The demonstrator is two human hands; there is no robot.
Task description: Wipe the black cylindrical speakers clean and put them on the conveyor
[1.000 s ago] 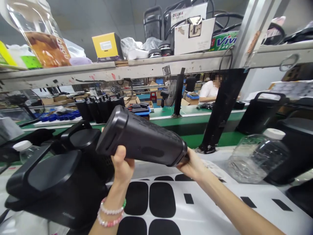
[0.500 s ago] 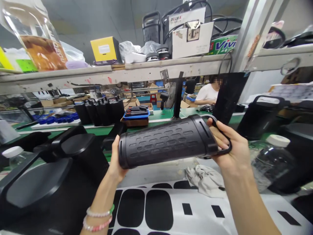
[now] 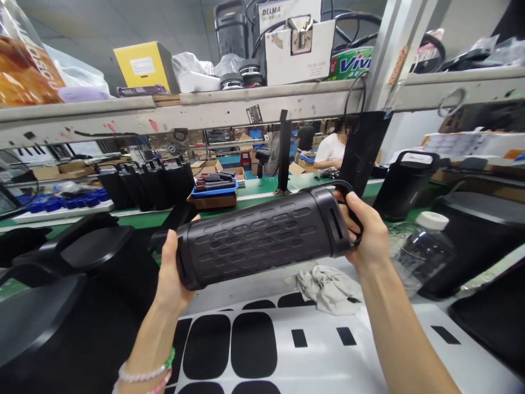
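Black casing (image 3: 262, 238) between left hand (image 3: 171, 282) gripping end (image 3: 188, 260), right hand (image 3: 372, 235) gripping handle (image 3: 359, 237).

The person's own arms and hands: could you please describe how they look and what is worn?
The left hand has no glove; around its wrist are a pale beaded bracelet, partly green, and a pink bracelet. The right hand is also gloveless, with nothing visibly worn at its wrist. No sleeves show.
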